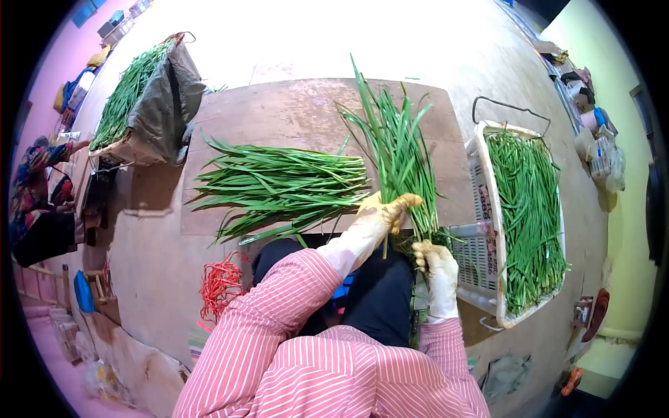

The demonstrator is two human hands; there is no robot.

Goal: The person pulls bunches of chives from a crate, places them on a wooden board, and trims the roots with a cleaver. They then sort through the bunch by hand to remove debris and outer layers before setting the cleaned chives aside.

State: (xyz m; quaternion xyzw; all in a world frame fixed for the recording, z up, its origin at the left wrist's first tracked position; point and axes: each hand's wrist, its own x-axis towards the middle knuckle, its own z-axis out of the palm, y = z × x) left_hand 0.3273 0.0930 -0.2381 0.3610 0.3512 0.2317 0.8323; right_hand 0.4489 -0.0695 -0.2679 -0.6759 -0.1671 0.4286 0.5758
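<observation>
A bunch of garlic chives (397,143) stands out over the near edge of the board, its leaves fanned away from me. My left hand (382,212), in a stained pale glove, is closed around its lower part. Just below, my gloved right hand (437,266) has its fingers curled shut at the cut ends of the stalks; exactly which pieces it pinches is hard to see. Beside my left hand, a flat pile of garlic chives (289,182) lies on the board, leaf tips pointing left.
The wooden board (279,104) lies before my knees. A white crate (498,292) of garlic chives is at right, and a cloth-lined basket (159,115) of greens at upper left. Red ties (221,284) lie by my left leg. Another person (45,188) sits at far left.
</observation>
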